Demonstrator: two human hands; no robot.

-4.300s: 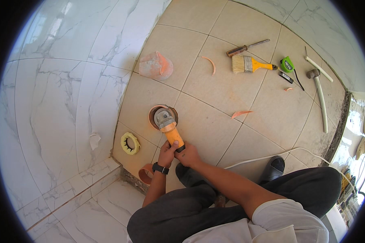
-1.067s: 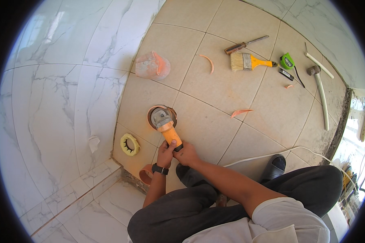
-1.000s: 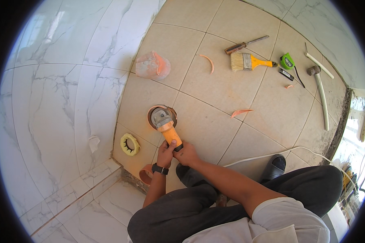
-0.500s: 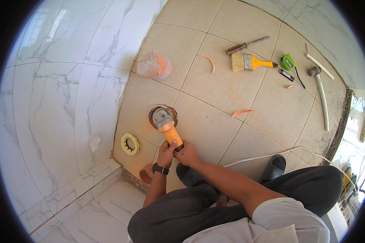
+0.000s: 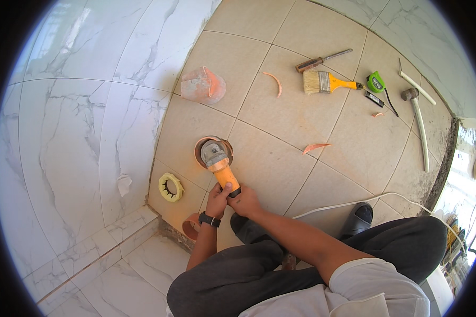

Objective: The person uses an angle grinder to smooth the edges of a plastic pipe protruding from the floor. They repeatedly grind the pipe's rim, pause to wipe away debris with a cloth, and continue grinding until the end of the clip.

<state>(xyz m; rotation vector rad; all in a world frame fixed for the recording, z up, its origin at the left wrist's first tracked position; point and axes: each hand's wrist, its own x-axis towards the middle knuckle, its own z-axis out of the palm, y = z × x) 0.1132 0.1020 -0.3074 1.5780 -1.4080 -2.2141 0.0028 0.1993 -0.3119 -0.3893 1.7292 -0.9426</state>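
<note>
Both of my hands are closed around the rear of an orange angle grinder (image 5: 225, 175). My left hand (image 5: 217, 201), with a dark watch at the wrist, grips its left side, and my right hand (image 5: 245, 201) wraps the back end. The grinder's grey head lies over a round hole lined by an orange pipe rim (image 5: 198, 153) in the tiled floor. The head hides most of the opening, and its disc cannot be made out. A pale yellow notched ring (image 5: 171, 187) lies left of my hands. Near my left wrist is an orange pipe ring (image 5: 190, 227).
A dusty, translucent pinkish container (image 5: 203, 85) stands by the marbled wall. Orange offcuts (image 5: 316, 148) lie on the floor. Farther right are a screwdriver (image 5: 322, 60), paintbrush (image 5: 330, 83), green tape measure (image 5: 375, 82) and hammer (image 5: 419, 127). A white cord (image 5: 344, 205) runs past my feet.
The view has shifted very slightly. My hands keep the same grip on the grinder, whose head stays over the hole.
</note>
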